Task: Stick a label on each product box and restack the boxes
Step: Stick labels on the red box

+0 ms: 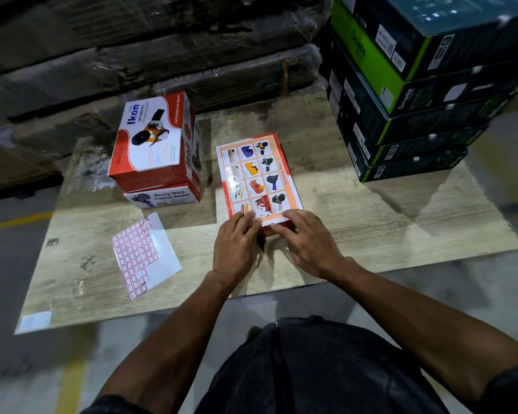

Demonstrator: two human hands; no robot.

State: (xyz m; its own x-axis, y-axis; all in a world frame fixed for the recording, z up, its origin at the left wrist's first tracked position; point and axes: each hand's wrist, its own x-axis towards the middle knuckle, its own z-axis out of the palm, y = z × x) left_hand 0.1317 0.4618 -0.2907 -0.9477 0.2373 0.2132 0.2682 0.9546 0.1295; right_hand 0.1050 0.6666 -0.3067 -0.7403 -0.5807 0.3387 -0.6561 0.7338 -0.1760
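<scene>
Left hand (236,243): we are pressing flat, straight fingers onto the near edge of the product box (257,174), fingertips beside a small white label (270,223).
Right hand (304,240): we are laying its fingers, spread and nearly straight, on the same near edge, just right of the label; neither hand is gripping anything.
Product box: it is lying flat on the table (371,228), its "Our Other Products" face pointing up.
Label sheet (144,252): it is lying on the table to our left, well apart from the hands.
Ikon boxes (159,150): two are sitting stacked behind the sheet.
Green-and-black boxes (401,94): they are standing piled at the far right.
</scene>
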